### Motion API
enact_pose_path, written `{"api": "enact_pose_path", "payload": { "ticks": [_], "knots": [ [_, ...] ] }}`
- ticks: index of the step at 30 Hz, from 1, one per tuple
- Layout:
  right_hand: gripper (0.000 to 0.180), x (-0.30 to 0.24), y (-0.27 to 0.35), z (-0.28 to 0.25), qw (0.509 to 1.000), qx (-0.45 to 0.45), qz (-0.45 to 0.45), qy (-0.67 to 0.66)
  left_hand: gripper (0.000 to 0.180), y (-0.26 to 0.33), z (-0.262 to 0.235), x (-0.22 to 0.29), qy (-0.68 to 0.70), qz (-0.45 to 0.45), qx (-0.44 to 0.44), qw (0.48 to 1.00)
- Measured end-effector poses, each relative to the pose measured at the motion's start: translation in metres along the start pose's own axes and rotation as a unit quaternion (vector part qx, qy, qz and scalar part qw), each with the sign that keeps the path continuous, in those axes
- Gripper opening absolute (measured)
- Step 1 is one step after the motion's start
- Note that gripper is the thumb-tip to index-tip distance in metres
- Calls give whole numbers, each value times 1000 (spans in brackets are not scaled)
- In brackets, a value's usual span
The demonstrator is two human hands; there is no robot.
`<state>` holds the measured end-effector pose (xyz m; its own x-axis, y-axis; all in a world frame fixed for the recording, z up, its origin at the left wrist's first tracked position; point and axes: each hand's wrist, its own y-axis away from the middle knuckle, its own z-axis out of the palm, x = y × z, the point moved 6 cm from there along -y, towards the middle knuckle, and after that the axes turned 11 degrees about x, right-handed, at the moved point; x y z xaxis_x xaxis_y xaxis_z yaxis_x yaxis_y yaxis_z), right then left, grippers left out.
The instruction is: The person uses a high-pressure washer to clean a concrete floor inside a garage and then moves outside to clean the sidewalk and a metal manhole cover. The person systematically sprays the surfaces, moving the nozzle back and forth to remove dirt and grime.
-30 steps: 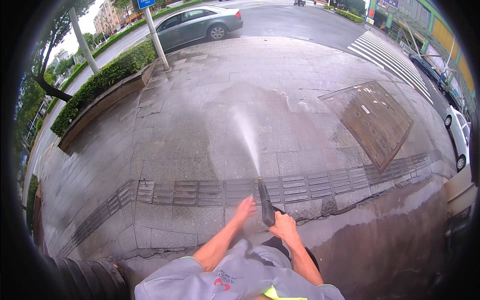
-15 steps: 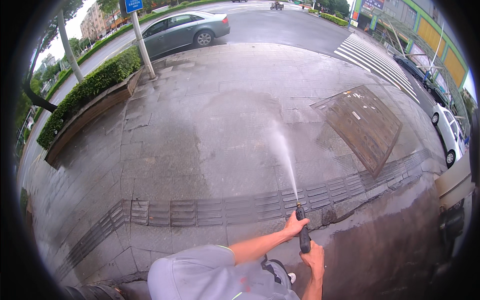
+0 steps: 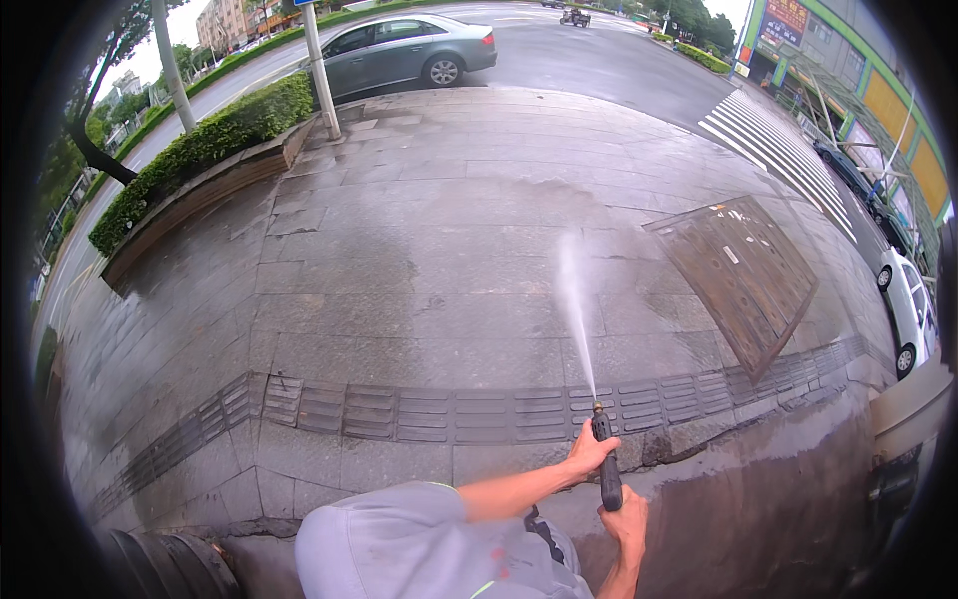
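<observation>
I hold a black pressure-washer wand (image 3: 605, 461) out in front of me with both hands. My left hand (image 3: 589, 454) wraps the barrel just below the nozzle, its fingers closed around it, though the far side of that grip is turned away from me. My right hand (image 3: 629, 519) sits lower on the wand; its fingers curl about the handle, but the handle itself is mostly covered by the hand and my forearm runs off the lower edge. A narrow water jet (image 3: 575, 299) leaves the tip and fans into pale mist over the wet stone pavement (image 3: 419, 250); where it lands is hard to make out in the spray. A band of ridged tactile paving (image 3: 399, 409) crosses just beyond the nozzle. To the right lies a brown patterned mat (image 3: 743, 275). My grey top (image 3: 399, 544) fills the lower middle and hides my legs. Farther off stand a hedge in a planter (image 3: 190, 160), a pole (image 3: 317, 70) and a grey car (image 3: 409, 50); a white car (image 3: 906, 304) is cut off at the right rim.
</observation>
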<state>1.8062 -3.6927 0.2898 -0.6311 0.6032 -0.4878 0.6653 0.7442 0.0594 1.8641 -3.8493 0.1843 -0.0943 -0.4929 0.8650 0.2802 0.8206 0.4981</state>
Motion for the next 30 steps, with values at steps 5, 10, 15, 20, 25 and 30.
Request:
{"api": "enact_pose_path", "payload": {
  "ticks": [5, 10, 15, 20, 25, 30],
  "knots": [
    [26, -43, -13, 24, 994, -72, -84, 12, 106, -14, -67, -7, -3, 4, 110, 994],
    [26, -82, -22, 48, 983, -123, -133, -17, 113, -10, -128, 5, 61, -8, 167, 984],
    [26, -120, -40, 76, 968, -155, -193, -45, 114, -12, -176, 25, 105, 16, 226, 968],
    [24, -150, -56, 73, 961, -158, -220, -55, 116, -50, -189, 15, 98, 60, 248, 962],
    [21, -164, -74, 73, 968, -138, -205, -47, 117, -56, -188, 58, 107, 36, 194, 974],
    [22, -183, -81, 76, 965, -131, -218, -56, 114, -59, -201, 74, 121, 43, 182, 975]
  ]
}}
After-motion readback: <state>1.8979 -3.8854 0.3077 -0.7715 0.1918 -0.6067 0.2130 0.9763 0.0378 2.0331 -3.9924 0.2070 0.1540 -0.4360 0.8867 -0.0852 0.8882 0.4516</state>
